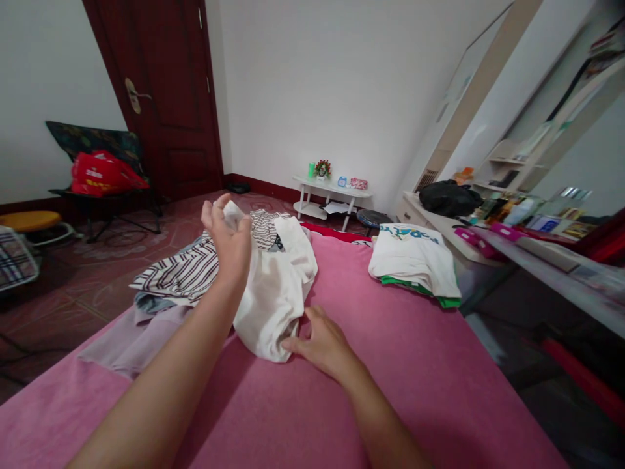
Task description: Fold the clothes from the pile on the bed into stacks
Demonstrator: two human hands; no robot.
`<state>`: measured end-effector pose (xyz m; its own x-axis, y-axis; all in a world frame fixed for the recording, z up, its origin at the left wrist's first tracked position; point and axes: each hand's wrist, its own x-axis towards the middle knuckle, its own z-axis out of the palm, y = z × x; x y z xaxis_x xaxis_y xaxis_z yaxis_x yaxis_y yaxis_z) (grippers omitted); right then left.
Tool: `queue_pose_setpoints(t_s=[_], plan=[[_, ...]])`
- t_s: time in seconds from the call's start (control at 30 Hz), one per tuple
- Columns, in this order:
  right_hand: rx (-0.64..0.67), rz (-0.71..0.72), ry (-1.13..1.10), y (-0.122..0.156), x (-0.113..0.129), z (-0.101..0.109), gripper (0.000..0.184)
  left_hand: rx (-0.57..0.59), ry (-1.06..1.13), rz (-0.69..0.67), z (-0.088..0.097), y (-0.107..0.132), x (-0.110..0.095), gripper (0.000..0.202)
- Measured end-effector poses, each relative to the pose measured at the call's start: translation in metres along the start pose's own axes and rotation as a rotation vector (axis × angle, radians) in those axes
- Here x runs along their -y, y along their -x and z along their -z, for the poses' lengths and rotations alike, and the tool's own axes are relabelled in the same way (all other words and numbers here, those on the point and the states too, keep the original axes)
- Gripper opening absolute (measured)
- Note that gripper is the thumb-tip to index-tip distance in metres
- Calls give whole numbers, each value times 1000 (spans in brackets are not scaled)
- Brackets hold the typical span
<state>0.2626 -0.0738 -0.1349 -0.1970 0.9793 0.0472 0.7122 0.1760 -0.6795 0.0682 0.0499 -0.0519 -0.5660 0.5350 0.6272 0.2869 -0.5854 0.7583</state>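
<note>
A white garment point(273, 286), partly bunched with a long narrow part lying off to the back right, is between my hands on the pink bedspread point(390, 365). My left hand point(227, 234) is raised with its fingers curled round a lifted corner of it. Low at the near right end, my right hand point(322, 344) pinches the cloth's open edge between thumb and fingers. Behind and left of my left hand lies a striped garment point(183, 273), brown on white. A pale mauve garment point(139, 342) spreads out below that one.
Folded clothes, a white printed T-shirt point(413, 257) on top, lie at the right of the bed. A white dressing table point(469, 241) with a black bag point(449, 197) stands beyond. A low white table point(332, 187) is by the wall. Left is a chair with a red bag point(105, 174).
</note>
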Motion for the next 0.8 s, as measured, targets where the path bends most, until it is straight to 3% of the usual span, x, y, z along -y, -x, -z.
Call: queue_pose_setpoints(t_s=[0.17, 0.3, 0.37, 0.43, 0.57, 0.7, 0.8], plan=[[6, 59, 158, 11, 20, -21, 70, 36, -106, -115, -2, 7, -6, 43], [-51, 201, 262, 12, 29, -28, 18, 127, -25, -67, -4, 9, -2, 31], [-121, 231, 184, 7, 24, -14, 13, 166, -16, -42, -5, 8, 2, 27], [-309, 165, -16, 1, 15, 14, 14, 208, -52, -47, -6, 7, 7, 25], [-910, 45, -519, 2, 0, 89, 22, 388, -103, -65, -11, 11, 11, 22], [-1357, 200, -697, 16, 2, 136, 24, 772, 22, 177, -22, 42, 3, 36], [-1470, 280, -723, 25, 8, 149, 15, 1183, 84, 317, -30, 81, -9, 56]])
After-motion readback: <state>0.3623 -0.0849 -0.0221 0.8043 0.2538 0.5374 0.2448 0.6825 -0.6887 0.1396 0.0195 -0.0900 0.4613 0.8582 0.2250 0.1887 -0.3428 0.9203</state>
